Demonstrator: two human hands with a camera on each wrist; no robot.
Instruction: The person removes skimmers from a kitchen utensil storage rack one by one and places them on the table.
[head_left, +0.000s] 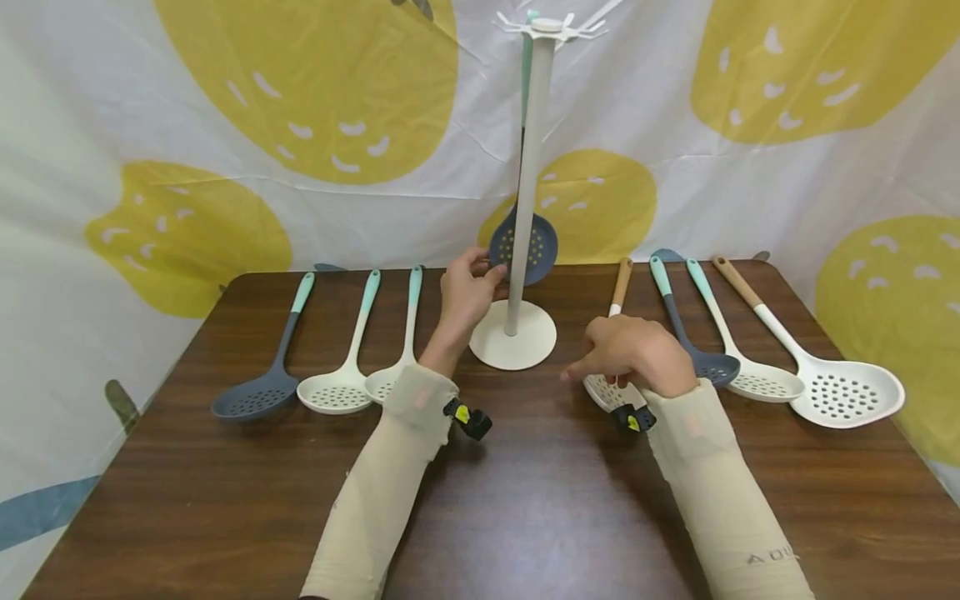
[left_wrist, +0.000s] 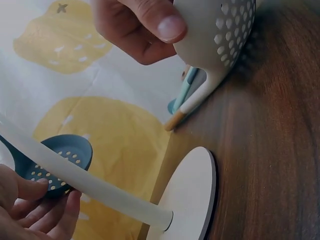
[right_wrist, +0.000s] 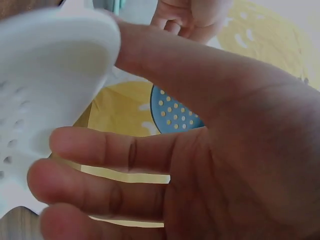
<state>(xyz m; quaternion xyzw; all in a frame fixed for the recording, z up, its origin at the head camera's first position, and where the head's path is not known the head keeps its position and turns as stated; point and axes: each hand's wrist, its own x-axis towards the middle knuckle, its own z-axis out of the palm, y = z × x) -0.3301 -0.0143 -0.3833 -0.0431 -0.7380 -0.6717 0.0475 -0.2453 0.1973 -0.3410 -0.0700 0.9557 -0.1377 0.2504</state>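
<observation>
A dark blue skimmer point(head_left: 543, 250) with a teal grip hangs upright behind the pole of a white utensil stand point(head_left: 525, 200). My left hand point(head_left: 468, 287) pinches its bowl at the lower edge; the left wrist view shows the thumb on the near face and fingers behind. Over a white skimmer point(head_left: 600, 392) with a wood-coloured grip is my right hand point(head_left: 637, 350). In the right wrist view its fingers point(right_wrist: 100, 150) are loosely extended and overlap the bowl point(right_wrist: 55, 90), thumb beside the rim. The hand partly hides this skimmer's neck and bowl.
On the left lie a dark blue skimmer point(head_left: 262, 396) and two white ones with teal grips point(head_left: 337, 387). To the right are another dark blue skimmer point(head_left: 712, 367), a white one point(head_left: 765, 383) and a larger white one point(head_left: 847, 392). Hooks point(head_left: 551, 29) top the stand; a patterned cloth hangs behind.
</observation>
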